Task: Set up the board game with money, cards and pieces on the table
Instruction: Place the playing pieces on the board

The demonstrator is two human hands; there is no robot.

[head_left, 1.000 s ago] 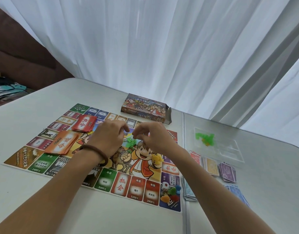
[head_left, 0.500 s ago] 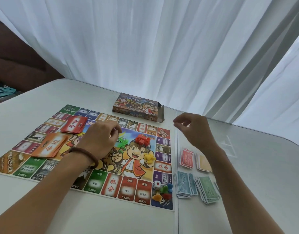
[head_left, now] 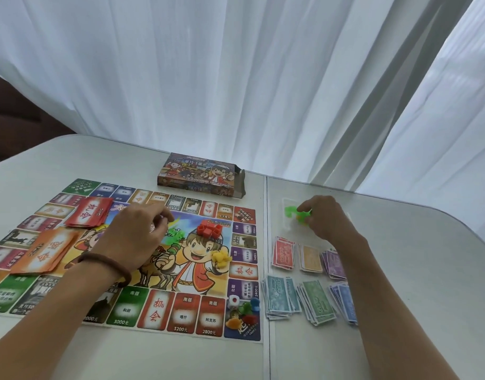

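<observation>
The right hand [head_left: 324, 223] has come down from the air beside the board [head_left: 156, 308] onto the desk [head_left: 400, 270], on the far side of the money [head_left: 312, 300]. The left hand [head_left: 137, 237] has stayed over the board's middle. The right fingers [head_left: 304, 210] curl in and pinch the green pieces [head_left: 290, 212], which lie in a clear packet [head_left: 286, 202] right under the fingertips. The left fingers [head_left: 161, 223] are curled, thumb against forefinger; whether they hold anything I cannot tell. Just to their right a green pile [head_left: 177, 235] sits on the board, with red houses [head_left: 209, 230] and a yellow pile [head_left: 221, 257] farther right. The coming move probably runs leftward. The pinched pieces lie well to the right of the green pile, past the board's edge. The right hand is at them, while the left hand is nearer the pile. The pieces are a small clump with no clear long axis.
</observation>
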